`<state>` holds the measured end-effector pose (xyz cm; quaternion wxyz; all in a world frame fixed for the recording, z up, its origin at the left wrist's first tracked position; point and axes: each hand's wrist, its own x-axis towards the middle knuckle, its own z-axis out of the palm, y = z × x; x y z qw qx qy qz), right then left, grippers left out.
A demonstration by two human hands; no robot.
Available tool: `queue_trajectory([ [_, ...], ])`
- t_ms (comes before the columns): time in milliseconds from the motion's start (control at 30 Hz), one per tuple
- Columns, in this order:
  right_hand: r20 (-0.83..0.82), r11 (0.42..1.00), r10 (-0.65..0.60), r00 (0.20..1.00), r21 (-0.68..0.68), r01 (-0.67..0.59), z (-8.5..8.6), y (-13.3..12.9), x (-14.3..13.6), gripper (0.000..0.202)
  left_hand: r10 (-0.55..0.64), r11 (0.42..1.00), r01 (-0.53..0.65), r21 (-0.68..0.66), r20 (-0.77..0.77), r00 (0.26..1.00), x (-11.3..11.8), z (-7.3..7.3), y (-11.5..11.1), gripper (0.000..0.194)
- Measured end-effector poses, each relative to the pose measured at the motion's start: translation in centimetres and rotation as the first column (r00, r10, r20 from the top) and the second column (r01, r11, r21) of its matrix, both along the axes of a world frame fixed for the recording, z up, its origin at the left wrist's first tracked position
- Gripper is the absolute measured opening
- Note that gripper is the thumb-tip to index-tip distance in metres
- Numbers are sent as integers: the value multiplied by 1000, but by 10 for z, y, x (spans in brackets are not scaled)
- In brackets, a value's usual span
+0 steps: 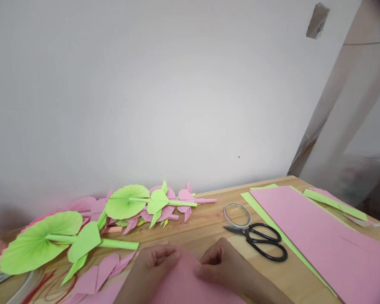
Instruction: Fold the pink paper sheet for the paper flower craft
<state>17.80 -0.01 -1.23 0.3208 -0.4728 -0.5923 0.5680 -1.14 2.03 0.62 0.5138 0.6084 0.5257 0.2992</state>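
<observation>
**Two hands pinching a pink sheet**

At the bottom centre of the frame, the left hand (155,259) and the right hand (220,264) both pinch the pink paper sheet (185,283) with curled fingers, close together; the sheet lies on the counter (202,230); black scissors (261,240) and a tape ring (237,215) are to the right; green paper leaves (44,242) fill the lower left.

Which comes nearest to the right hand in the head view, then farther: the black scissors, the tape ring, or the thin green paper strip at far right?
From the right hand:
1. Black scissors, just to its right on the table.
2. Tape ring, beyond the scissors' tips, toward the wall.
3. Green paper strip, far right, past the big pink sheet.
</observation>
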Motion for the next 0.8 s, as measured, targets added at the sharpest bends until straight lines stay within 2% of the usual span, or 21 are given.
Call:
queue_trajectory([
  [100, 6, 999, -12, 1000, 51, 12, 2, 1, 0, 24, 85, 995, -80, -55, 87, 993, -1, -5, 1, 17],
  [200, -6, 990, -47, 999, 132, 48, 5, 3, 2, 34, 126, 970, -40, -240, 352, 928, -4, 1, -3, 16],
  [233, -21, 984, -81, 996, 156, 84, 7, 4, 2, 35, 153, 954, -11, -298, 458, 876, -3, 3, -5, 20],
  [300, -60, 965, -175, 983, 186, 183, 8, 6, 3, 36, 251, 919, 30, -392, 643, 724, 2, 7, -11, 27],
  [367, -90, 934, -274, 957, 211, 287, 9, 7, 3, 36, 342, 903, 5, -430, 726, 596, 12, 4, -16, 36],
  [400, -98, 919, -311, 945, 221, 325, 10, 8, 3, 35, 377, 898, -38, -438, 722, 580, 19, 0, -18, 43],
  [433, -103, 908, -337, 936, 227, 353, 10, 8, 2, 34, 379, 907, -86, -412, 709, 595, 25, -6, -19, 51],
  [500, -115, 894, -369, 922, 226, 386, 10, 7, 2, 33, 363, 927, -211, -310, 596, 717, 36, -18, -21, 54],
  [567, -133, 899, -370, 920, 199, 390, 9, 8, 2, 35, 338, 939, -263, -222, 452, 826, 41, -28, -20, 54],
  [600, -144, 906, -360, 922, 180, 382, 8, 9, 2, 35, 329, 941, -260, -217, 406, 853, 42, -32, -20, 54],
  [700, -180, 936, -304, 936, 127, 328, 3, 12, 4, 35, 307, 937, -194, -291, 420, 854, 40, -34, -18, 56],
  [800, -212, 946, -280, 936, 106, 307, -1, 15, 6, 36, 264, 946, -127, -297, 485, 834, 37, -32, -17, 55],
])
